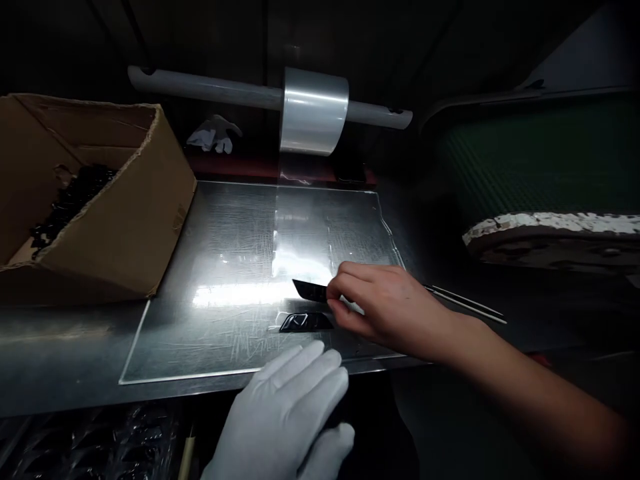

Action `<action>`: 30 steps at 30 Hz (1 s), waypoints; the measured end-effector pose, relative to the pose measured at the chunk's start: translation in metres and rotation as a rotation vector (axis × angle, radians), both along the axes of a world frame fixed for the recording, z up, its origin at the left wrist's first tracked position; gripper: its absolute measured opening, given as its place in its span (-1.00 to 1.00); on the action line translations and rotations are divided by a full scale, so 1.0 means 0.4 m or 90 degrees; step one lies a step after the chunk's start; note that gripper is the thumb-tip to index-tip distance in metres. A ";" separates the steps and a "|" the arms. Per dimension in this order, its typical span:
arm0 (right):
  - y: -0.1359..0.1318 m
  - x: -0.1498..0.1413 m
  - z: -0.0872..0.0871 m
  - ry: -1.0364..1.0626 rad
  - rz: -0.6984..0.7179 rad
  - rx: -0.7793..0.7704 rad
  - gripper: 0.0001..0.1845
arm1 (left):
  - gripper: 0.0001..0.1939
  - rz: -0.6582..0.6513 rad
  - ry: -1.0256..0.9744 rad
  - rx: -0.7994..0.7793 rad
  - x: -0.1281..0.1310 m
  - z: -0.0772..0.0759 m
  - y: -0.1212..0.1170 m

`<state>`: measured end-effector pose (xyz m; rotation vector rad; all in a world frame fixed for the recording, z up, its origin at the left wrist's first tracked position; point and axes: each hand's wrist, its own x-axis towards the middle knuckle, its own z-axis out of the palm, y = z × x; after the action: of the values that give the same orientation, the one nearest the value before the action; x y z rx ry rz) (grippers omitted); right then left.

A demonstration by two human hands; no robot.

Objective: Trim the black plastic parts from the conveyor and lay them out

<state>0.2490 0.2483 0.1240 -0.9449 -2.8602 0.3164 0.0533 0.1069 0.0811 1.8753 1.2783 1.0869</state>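
Presumably to keep its face uncovered, we pinch a black slant-ended strip [309, 291] by one end in our right hand [387, 298]; our gloved left hand [285, 415] is outstretched, seemingly empty

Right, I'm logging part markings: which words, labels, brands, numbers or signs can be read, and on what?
No text can be read.
Brown cardboard box: faint mark on its side, too blurred to tell if it is print.
Glossy black slant-ended strip on the scratched transparent sheet: pale streaks, possibly reflections, no legible characters.
Clear plastic film roll: no lettering visible.
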 end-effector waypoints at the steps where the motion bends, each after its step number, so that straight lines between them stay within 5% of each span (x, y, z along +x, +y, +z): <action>1: 0.015 -0.007 -0.010 -0.037 0.014 0.005 -0.84 | -0.66 -0.014 0.072 0.044 -0.002 0.002 0.020; 6: 0.046 -0.034 -0.041 -0.106 0.065 0.011 -0.79 | -0.73 -0.075 0.266 0.096 0.004 -0.006 0.090; 14: 0.069 -0.051 -0.053 -0.133 0.086 0.002 -0.81 | -0.75 -0.084 0.283 0.082 0.009 -0.004 0.102; 18: 0.058 -0.016 -0.046 -0.072 0.019 -0.052 -0.79 | -0.75 -0.058 0.272 0.135 -0.004 -0.013 0.096; 22: 0.013 0.156 -0.057 0.055 -0.168 -0.071 -0.77 | -0.75 0.036 0.178 0.223 -0.057 -0.037 0.057; 26: -0.042 0.413 -0.113 0.023 -0.431 0.042 -0.65 | -0.82 0.111 0.103 0.130 -0.114 -0.041 0.021; 30: -0.065 0.579 -0.178 -0.033 -0.513 0.043 -0.50 | -0.85 0.246 0.160 0.003 -0.130 -0.006 0.038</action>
<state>0.4807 0.2222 0.0528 -1.9652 -2.2413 0.1049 0.0013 0.1219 0.0787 1.8577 1.8402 1.0624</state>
